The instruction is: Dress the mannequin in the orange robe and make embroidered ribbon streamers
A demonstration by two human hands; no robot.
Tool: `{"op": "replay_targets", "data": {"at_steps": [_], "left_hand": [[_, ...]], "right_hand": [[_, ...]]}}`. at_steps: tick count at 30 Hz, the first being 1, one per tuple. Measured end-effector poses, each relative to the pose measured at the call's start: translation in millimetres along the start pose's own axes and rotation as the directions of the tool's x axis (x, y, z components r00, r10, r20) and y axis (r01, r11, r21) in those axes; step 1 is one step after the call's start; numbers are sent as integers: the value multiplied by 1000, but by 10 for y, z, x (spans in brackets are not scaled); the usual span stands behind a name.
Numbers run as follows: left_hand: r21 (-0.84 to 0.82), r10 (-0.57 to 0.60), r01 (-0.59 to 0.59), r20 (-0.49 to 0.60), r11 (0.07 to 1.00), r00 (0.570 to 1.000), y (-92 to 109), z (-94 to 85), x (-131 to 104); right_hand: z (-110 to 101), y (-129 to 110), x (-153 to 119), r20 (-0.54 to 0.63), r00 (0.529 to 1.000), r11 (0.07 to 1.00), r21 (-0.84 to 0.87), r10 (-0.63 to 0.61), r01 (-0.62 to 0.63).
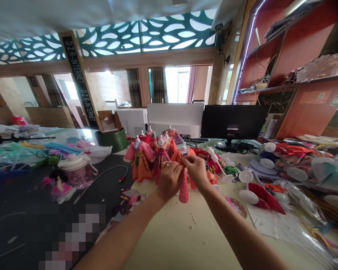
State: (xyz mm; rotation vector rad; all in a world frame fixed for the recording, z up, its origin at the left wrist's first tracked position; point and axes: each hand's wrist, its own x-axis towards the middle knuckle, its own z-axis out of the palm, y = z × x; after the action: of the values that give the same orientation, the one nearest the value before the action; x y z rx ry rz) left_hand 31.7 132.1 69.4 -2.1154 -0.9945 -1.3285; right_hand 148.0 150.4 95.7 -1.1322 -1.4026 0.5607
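My left hand point(171, 178), with a ring on one finger, has its fingers closed on the side of a small doll dress. The fingertips of my right hand point(196, 168) pinch orange cloth at the top of that doll dress point(183, 193), close to my left fingers. Its pink patterned skirt hangs below my hands; the upper part is mostly hidden by my fingers. Just behind stand several dressed doll forms with white knobs on top, among them one in a pink and orange robe point(141, 161) and one in a red robe point(161, 150).
Right of my hands lie white round bases point(248, 197), folded red cloth point(266, 198) and a round basket point(238, 207). A black monitor point(233, 122) and a white monitor point(174, 117) stand behind. At left are a clear pink-tinted jug point(77, 172), a small doll point(61, 187) and a cable point(101, 174).
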Motion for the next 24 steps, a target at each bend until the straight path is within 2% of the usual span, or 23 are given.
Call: {"op": "replay_targets", "data": {"at_steps": [3, 7, 11, 15, 24], "left_hand": [[-59, 11, -12, -15, 998, 1000, -36, -30, 44], [-70, -39, 35, -56, 997, 998, -151, -62, 224], [-29, 49, -48, 42, 998, 998, -301, -61, 448], [-3, 118, -119, 162, 993, 980, -406, -49, 561], [-102, 109, -92, 178, 991, 978, -449, -42, 584]], "right_hand": [[-10, 4, -1, -2, 1000, 1000, 0, -15, 15], [-29, -6, -9, -3, 1000, 1000, 7, -30, 30], [-39, -18, -6, -5, 999, 999, 17, -32, 32], [-42, -10, 8, -5, 1000, 999, 20, -28, 28], [-46, 6, 23, 8, 1000, 999, 45, -18, 18]]}}
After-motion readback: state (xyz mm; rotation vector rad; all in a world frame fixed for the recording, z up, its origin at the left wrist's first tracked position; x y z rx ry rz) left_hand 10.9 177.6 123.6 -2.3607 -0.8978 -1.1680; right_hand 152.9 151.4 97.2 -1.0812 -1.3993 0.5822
